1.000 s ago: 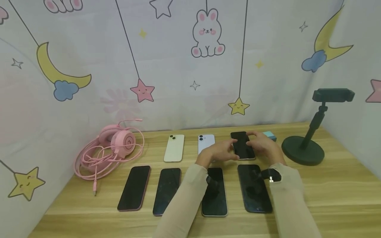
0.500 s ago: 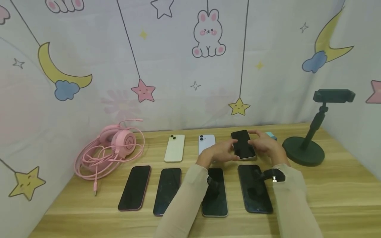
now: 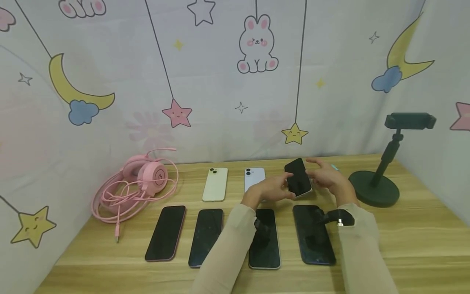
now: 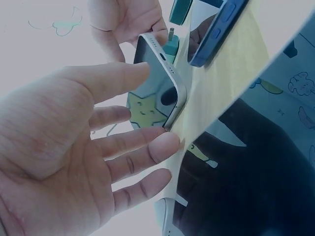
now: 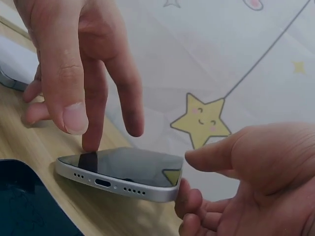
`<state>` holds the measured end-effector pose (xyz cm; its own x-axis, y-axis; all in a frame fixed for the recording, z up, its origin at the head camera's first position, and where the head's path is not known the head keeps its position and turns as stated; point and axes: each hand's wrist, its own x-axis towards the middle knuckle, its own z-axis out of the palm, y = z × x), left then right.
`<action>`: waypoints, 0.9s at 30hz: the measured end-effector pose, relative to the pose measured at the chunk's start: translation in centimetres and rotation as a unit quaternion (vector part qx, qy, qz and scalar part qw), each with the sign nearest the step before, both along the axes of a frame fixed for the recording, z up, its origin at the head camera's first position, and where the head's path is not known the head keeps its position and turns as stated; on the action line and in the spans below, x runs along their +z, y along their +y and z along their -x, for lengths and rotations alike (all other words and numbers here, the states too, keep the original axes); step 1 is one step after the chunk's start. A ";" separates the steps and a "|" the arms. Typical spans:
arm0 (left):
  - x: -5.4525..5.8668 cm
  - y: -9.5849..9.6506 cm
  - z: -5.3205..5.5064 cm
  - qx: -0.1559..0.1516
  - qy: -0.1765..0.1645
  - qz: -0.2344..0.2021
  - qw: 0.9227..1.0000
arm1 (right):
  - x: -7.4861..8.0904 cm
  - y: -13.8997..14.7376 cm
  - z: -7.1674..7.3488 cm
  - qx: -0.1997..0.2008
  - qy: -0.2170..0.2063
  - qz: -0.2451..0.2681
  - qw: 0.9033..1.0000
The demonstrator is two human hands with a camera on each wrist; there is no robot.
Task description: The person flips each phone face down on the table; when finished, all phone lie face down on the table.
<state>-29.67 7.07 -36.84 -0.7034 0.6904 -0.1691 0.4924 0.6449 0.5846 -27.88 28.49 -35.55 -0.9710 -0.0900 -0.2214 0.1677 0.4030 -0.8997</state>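
A smartphone (image 3: 299, 179) with a dark, glossy screen and silvery frame stands tilted at the back of the table, its right side raised. My right hand (image 3: 328, 177) holds that raised side, thumb at the screen edge and fingers underneath, as the right wrist view shows. On the other side, my left hand (image 3: 269, 188) has its fingers spread, with fingertips right at the phone's lower left edge. The charging port end of the phone (image 5: 115, 184) faces the right wrist camera. A pale lilac phone (image 3: 254, 176), back up, is partly covered by my left hand.
A cream phone (image 3: 215, 184) lies back up farther left. Several dark-screened phones (image 3: 166, 232) form a front row beneath my forearms. Pink headphones (image 3: 152, 177) with coiled cable sit at the left. A dark green stand (image 3: 373, 188) and a small teal item (image 3: 334, 167) are at the right.
The phone's right side has lifted from lying flat to a clear tilt. My right hand has moved slightly right with it; my left hand has hardly moved.
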 end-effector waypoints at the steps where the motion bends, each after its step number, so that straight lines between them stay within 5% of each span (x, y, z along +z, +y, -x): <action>1: 0.0 0.0 0.0 0.000 0.000 -0.001 1.000 | 0.1 0.0 0.0 0.002 0.000 0.005 1.000; 8: 0.2 0.4 -0.3 -0.003 -0.012 -0.023 1.000 | 0.4 -0.1 0.2 0.004 0.009 0.026 1.000; 16: -0.1 0.4 -0.5 0.007 -0.095 -0.117 0.989 | 0.4 -0.4 -0.2 0.021 0.001 0.025 0.999; 21: 0.0 0.2 -0.4 -0.009 -0.098 -0.148 0.984 | 0.4 -0.5 -0.2 0.031 0.009 0.015 0.999; 27: 0.4 0.1 -0.2 -0.016 -0.081 -0.131 0.988 | 0.3 -0.5 0.0 0.055 0.008 0.016 0.998</action>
<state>-29.44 7.22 -36.48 -0.6593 0.7463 -0.0913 0.3952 0.4473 0.8023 -27.93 28.02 -35.24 -0.9582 -0.2038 -0.2007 0.1089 0.3887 -0.9149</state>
